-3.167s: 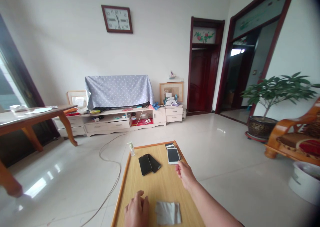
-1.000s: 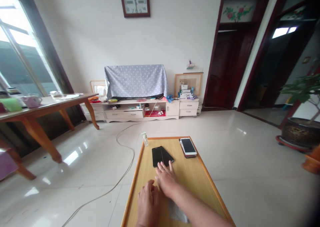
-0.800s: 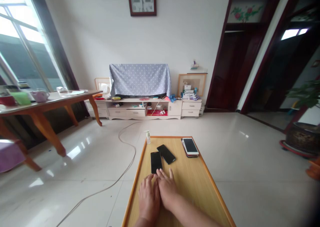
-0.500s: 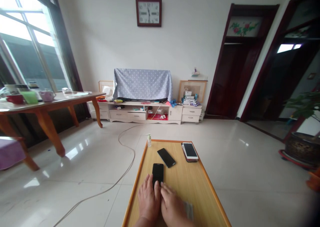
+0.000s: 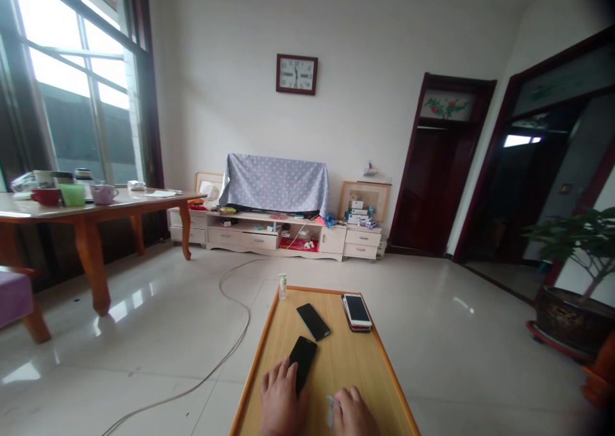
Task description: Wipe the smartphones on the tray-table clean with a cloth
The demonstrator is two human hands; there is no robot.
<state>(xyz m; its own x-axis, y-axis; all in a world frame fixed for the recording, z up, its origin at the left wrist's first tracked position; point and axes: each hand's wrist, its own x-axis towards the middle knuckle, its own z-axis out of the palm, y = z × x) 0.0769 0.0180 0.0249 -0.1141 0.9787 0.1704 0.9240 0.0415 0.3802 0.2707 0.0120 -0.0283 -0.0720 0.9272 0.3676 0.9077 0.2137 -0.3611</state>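
On the wooden table point(image 5: 365, 372), my left hand point(image 5: 281, 394) has its fingers curled at the lower left part of a black smartphone point(image 5: 303, 359), which lies slanted with its dark screen up. The lower end of that phone is partly hidden by the hand. To the right, my right hand point(image 5: 353, 410) is closed on a small grey, cloth-like piece point(image 5: 331, 411); most of it is covered by the fingers. Just beyond the held phone, a second dark smartphone point(image 5: 313, 321) lies at an angle.
A stack of phones with a white one point(image 5: 357, 310) on top sits at the far right corner of the table. A pump bottle point(image 5: 282, 287) stands at the far left corner. A cable point(image 5: 247, 317) runs over the floor at the left.
My hands have moved apart. The right hand has taken hold of the grey piece that lay beside it. The near phone has turned from straight to slanted, and the view has tilted up.
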